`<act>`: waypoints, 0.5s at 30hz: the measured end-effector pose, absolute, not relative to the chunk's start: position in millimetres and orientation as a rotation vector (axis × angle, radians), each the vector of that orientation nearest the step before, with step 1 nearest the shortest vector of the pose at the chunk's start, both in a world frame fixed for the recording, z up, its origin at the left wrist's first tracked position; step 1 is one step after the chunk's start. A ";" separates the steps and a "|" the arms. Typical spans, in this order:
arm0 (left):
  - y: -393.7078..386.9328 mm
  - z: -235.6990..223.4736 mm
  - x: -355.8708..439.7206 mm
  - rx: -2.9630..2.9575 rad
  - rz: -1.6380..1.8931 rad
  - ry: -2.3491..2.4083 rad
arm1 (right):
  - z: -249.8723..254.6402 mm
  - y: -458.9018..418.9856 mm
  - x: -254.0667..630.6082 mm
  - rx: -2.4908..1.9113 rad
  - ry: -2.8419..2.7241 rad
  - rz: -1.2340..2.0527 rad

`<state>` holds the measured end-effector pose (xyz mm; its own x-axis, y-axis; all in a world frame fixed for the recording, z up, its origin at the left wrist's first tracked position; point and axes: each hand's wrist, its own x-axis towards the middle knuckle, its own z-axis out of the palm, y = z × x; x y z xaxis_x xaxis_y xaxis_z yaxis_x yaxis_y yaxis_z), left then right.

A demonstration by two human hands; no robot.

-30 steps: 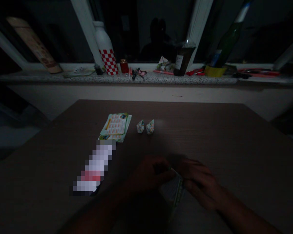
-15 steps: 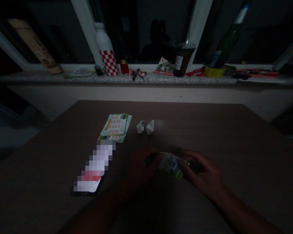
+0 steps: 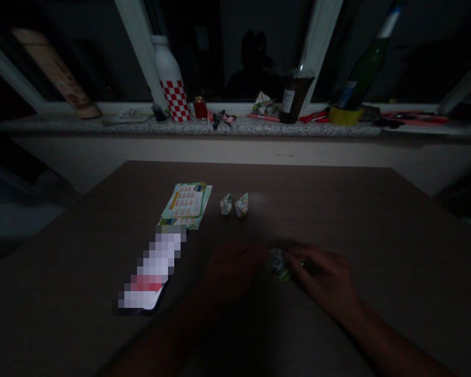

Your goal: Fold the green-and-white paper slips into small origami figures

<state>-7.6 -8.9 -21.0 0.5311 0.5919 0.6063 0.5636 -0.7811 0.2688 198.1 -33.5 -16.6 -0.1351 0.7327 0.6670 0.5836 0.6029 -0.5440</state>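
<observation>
A printed paper slip (image 3: 277, 263), white and green, lies between my two hands over the dark wooden table (image 3: 329, 204). My right hand (image 3: 324, 275) pinches its right side between thumb and fingers. On the other side my left hand (image 3: 235, 267) is closed at the slip's left edge, its fingers dim in shadow and covering part of the paper. Beyond the hands stand two small folded paper pieces, a left one (image 3: 226, 205) and a right one (image 3: 242, 206). To their left is a stack of similar printed slips (image 3: 186, 203).
A phone (image 3: 153, 272) with a blurred-out screen lies left of my left arm. Along the windowsill (image 3: 239, 125) stand a red-checked white bottle (image 3: 172, 84), a dark cup (image 3: 294, 99), a green bottle (image 3: 367, 68) and a tan cylinder (image 3: 58, 76).
My left hand has moved right, covering the slip's left part. My right fingers have drawn closer in, and less of the slip shows. The other objects stay in place.
</observation>
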 end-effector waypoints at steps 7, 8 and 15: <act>-10.0 -9.6 -6.2 2.248 0.987 1.172 | -9.5 -38.0 204.6 -0.874 -1.891 0.354; -9.4 -6.0 -4.5 2.092 0.978 1.196 | -8.5 -38.9 205.9 -0.822 -1.909 0.413; -4.9 0.9 1.8 1.292 0.728 0.996 | -14.1 -43.5 206.1 -0.863 -1.790 0.795</act>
